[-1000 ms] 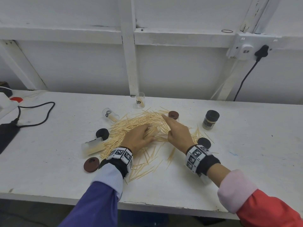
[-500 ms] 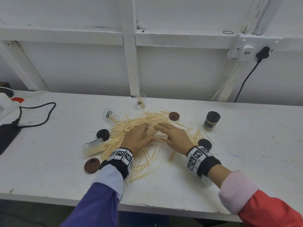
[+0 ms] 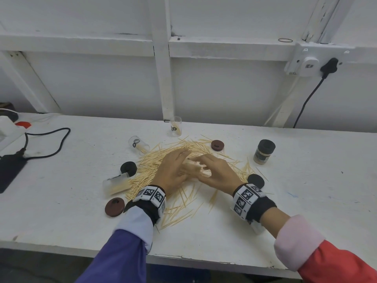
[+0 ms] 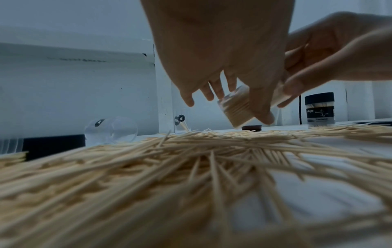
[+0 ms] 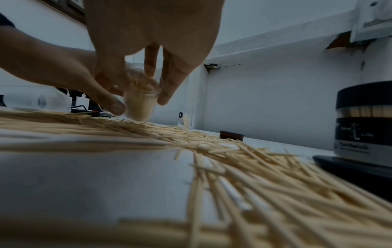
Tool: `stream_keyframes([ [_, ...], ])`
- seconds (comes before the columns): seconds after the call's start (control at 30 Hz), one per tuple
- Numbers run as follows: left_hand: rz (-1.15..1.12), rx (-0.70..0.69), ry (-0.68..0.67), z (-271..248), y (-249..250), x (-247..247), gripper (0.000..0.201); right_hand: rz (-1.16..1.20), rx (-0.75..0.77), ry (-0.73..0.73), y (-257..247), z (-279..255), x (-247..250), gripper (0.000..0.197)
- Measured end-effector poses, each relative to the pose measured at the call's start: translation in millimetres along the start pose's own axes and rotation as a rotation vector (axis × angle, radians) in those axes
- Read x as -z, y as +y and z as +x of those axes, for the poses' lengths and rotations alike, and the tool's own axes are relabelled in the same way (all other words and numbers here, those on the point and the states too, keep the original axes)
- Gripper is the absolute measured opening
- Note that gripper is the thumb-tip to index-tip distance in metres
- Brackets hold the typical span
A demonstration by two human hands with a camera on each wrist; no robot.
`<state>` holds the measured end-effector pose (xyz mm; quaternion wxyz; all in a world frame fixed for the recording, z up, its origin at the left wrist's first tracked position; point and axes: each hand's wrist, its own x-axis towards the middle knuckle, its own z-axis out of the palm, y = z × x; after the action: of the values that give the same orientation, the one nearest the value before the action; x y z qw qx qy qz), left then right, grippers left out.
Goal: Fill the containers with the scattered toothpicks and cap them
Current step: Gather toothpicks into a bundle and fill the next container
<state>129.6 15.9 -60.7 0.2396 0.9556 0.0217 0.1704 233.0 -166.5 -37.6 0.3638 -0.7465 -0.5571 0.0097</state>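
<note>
Scattered toothpicks [image 3: 151, 166] lie in a heap mid-table. Above the heap both hands hold one clear container [image 4: 237, 109] packed with toothpicks and tilted. My left hand [image 3: 173, 170] pinches its body between thumb and fingers. My right hand [image 3: 216, 172] grips it at the open rim [image 5: 141, 94]. A capped full container [image 3: 264, 151] stands at the right. One clear container [image 3: 175, 126] stands upright at the back, one [image 3: 138, 145] lies on its side, and a partly filled one [image 3: 116, 184] lies at the left. Loose caps: black [image 3: 128, 168], brown [image 3: 114, 207], brown [image 3: 217, 145], black [image 3: 255, 180].
A black cable [image 3: 51, 139] and a dark device [image 3: 10, 170] lie on the white table [image 3: 306, 201] at the far left. A white wall with a post [image 3: 163, 78] rises right behind the table. A plugged socket [image 3: 310, 62] is mounted at the upper right.
My right hand drew back from near the far brown cap and joined the left hand. The filled container is now held by both hands above the heap.
</note>
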Motion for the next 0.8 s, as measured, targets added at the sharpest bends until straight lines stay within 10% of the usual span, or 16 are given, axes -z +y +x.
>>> stream_keyframes([
  [0.33,0.131,0.140,0.020,2,5,3,0.044,-0.131,-0.306,0.050,1,5,13,0.045],
  [0.67,0.235,0.273,0.019,-1,7,8,0.046,-0.491,-0.659,-0.513,22,37,-1,0.126],
  [0.8,0.219,0.286,0.002,-3,4,10,0.048,-0.463,-0.649,-0.524,24,40,-5,0.122],
])
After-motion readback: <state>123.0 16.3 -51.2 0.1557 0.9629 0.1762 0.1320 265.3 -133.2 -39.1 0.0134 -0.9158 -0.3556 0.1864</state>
